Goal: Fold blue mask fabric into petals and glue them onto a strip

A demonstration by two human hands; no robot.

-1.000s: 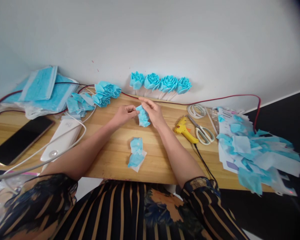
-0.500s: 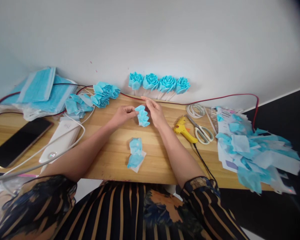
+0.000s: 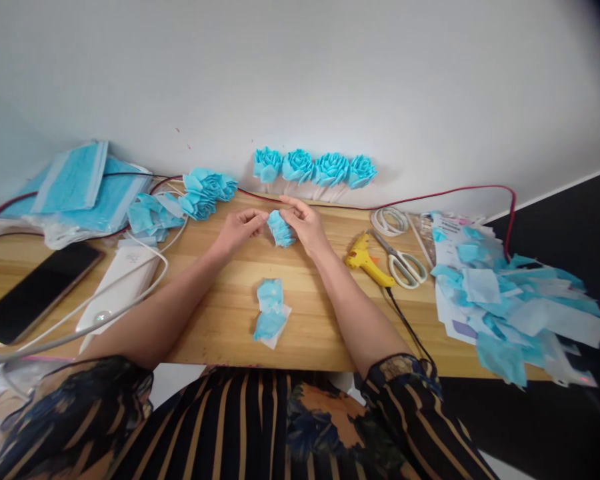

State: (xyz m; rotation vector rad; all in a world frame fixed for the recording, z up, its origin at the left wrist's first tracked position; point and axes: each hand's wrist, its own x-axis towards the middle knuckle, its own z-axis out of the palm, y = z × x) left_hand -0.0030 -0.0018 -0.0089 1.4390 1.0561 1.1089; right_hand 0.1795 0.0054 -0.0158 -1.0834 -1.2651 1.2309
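Note:
My left hand (image 3: 240, 230) and my right hand (image 3: 306, 225) meet over the middle of the wooden table (image 3: 320, 307). Between their fingertips they pinch a small folded strip of blue fabric (image 3: 281, 229), bunched into pleats. Both hands are closed on it. A second little pile of blue and white fabric pieces (image 3: 271, 312) lies on the table nearer to me, below the hands.
Several finished blue fabric roses (image 3: 314, 168) lean on the wall; more (image 3: 207, 187) lie left. Blue face masks (image 3: 80, 187), a phone (image 3: 37, 290) and a white power bank (image 3: 125, 277) sit left. A yellow glue gun (image 3: 365, 260), scissors (image 3: 405, 263) and blue scraps (image 3: 510, 300) are right.
The blue strip has been gathered into a tighter, shorter bundle and lowered toward the table. Both hands have closed in around it.

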